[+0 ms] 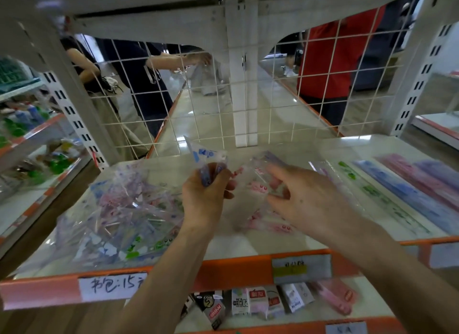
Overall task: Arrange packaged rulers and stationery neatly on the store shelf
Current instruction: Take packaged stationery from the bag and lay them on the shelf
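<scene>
the white shelf [248, 244] with its orange front lip spreads under both hands. beyond them a white wire grid [198, 105] closes off the back, and through it stand a person in dark clothes [139, 72] and a person in a red top [335, 60]. left of the left hand a loose heap of clear packets [119, 209] with blue, pink and green print sprawls over the shelf. right of the right hand packaged rulers [397, 192] lie side by side in a neat row, green, blue, pink and purple. below the wrists, on the lower level, small boxes [248, 302] stand in a line, and a handwritten label [111, 285] sits on the lip under the left forearm.

the hands are apart, raised over the middle of the shelf. the left hand [206, 197] is curled around a blue-printed packet [206, 159], whose top sticks up above the fingers. the right hand [305, 197] reaches with loosely spread fingers onto a pink-printed packet [258, 187] between the two hands; blur hides whether it pinches or only touches it. more pink-printed packets [268, 224] lie on the shelf just beneath the right hand.
</scene>
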Available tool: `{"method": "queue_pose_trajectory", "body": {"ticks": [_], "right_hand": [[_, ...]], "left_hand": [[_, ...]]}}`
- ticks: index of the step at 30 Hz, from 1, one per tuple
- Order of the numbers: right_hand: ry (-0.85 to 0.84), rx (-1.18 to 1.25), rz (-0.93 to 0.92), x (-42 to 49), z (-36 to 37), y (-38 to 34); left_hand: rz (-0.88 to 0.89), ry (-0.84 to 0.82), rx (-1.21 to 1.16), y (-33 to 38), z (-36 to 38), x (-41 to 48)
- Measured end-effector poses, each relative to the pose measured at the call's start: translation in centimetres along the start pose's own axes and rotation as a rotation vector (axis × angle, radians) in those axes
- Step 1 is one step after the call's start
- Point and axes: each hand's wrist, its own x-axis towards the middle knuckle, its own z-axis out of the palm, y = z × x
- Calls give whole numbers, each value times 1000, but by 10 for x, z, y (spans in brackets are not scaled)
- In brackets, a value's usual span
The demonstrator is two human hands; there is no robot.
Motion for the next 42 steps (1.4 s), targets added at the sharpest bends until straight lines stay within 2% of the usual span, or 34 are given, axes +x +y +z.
{"method": "queue_pose_trajectory", "body": {"ticks": [2, 5, 11, 17, 21, 27, 29, 32, 34, 42], "right_hand": [[-10, -11, 64, 1, -5, 3], [-123, 13, 122, 1, -15, 16], [-312, -32, 114, -20, -26, 29], [-350, -182, 66, -27, -20, 17], [-313, -123, 3, -21, -3, 8], [-359, -73, -71, -18, 5, 8], [-332, 18, -36, -14, -2, 7], [-156, 223, 90, -4, -6, 2], [-107, 355, 148, 6, 2, -4], [-255, 839, 279, 24, 17, -6]], "left_hand": [[-6, -44, -13, 1, 0, -2], [2, -76, -15, 2, 2, -4], [-8, 15, -74, 8, 1, -4], [-35, -27, -101, 11, 2, -8], [-44, -89, -133, 12, 0, -8], [-132, -247, -309, 11, -4, -6], [-170, -272, -376, 11, -7, -4], [-210, -274, -428, 13, -7, -3], [-236, -266, -449, 16, -6, -3], [-314, -341, -597, 18, -7, 1]]}}
